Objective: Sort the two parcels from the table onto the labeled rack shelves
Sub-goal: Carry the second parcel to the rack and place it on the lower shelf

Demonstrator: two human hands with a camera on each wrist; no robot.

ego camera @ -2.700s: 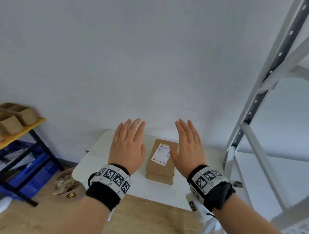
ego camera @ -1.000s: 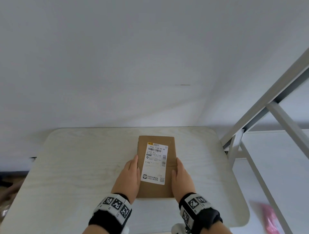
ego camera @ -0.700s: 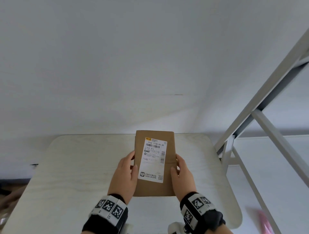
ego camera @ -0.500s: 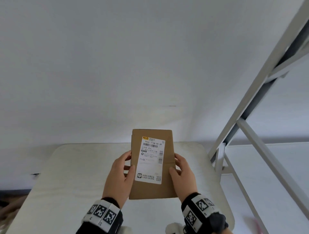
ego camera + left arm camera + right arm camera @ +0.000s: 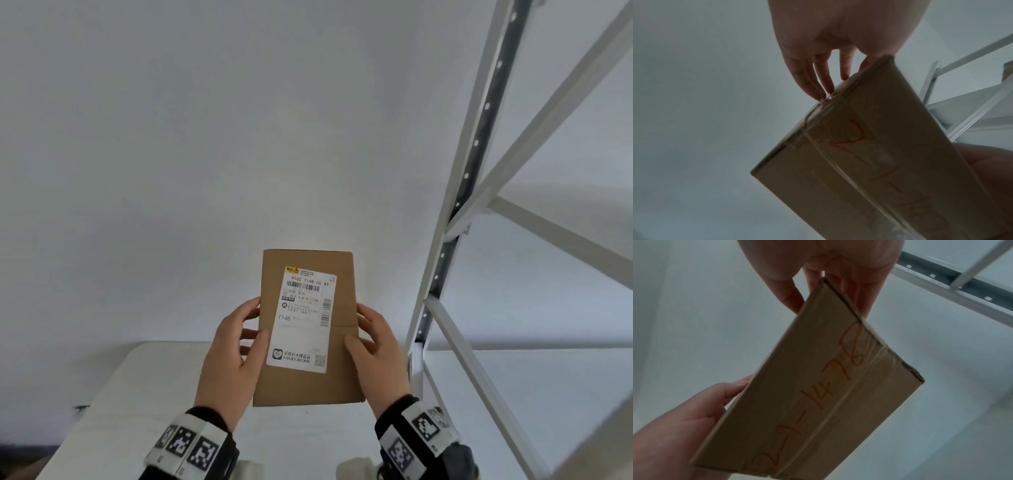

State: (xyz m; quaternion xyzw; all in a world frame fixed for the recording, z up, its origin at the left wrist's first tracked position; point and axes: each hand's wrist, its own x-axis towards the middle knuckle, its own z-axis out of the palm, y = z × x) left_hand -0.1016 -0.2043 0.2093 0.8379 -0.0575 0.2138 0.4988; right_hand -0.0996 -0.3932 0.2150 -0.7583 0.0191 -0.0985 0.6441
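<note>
A plain white wall (image 5: 239, 154) fills most of the room ahead. On the right stands the rack (image 5: 479, 144), a pale metal frame with a dark slotted upright and slanting braces; one of its white shelves (image 5: 548, 387) runs off at the lower right. Below, the pale wood-grain table (image 5: 144, 394) shows its rounded far left corner, with the parcel held up above its far edge, clear of the surface.

The parcel (image 5: 308, 383) is a flat brown cardboard box, upright, its broad face toward the person. A white shipping label (image 5: 301, 322) covers much of that face, with a barcode near the top and "T148" printed partway down. In the wrist views, the back of the box has a strip of clear tape along its seam and an orange handwritten code that reads like "2-1478".

The left hand (image 5: 233, 359) grasps the parcel's left edge, thumb on the front, fingers (image 5: 818, 81) on the back. The right hand (image 5: 376, 356) clasps the right edge the same way. Both wrists wear black bands with square black-and-white markers (image 5: 186, 445).
</note>
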